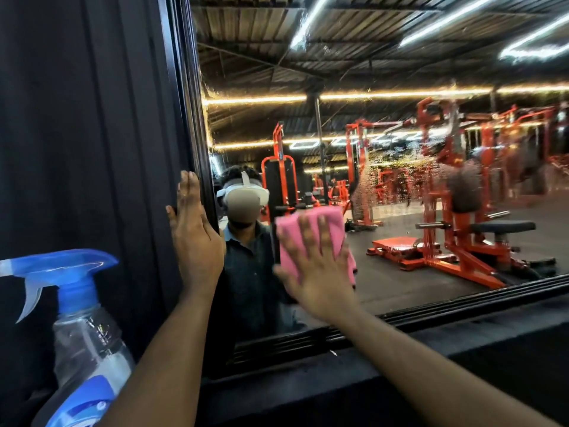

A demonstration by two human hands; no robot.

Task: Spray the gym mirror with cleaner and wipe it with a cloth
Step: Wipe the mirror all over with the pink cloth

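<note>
Mirror [400,180] droplet-streaked, right hand [320,272] flat-fingered pressing pink cloth [311,241], left hand [197,238] flat on black frame [191,118].

A dark ribbed wall panel [92,134] fills the left side, and a black ledge [462,365] runs along the near bottom right. The room behind shows as a reflection: a corrugated metal ceiling [354,35] on dark beams, white tube lights [446,23] high on the right, and warm yellow strip lights [385,94] running across below them. Orange-red weight machines [446,195] stand on a dark floor [385,282], with a black padded bench [502,227] to the right.
</note>
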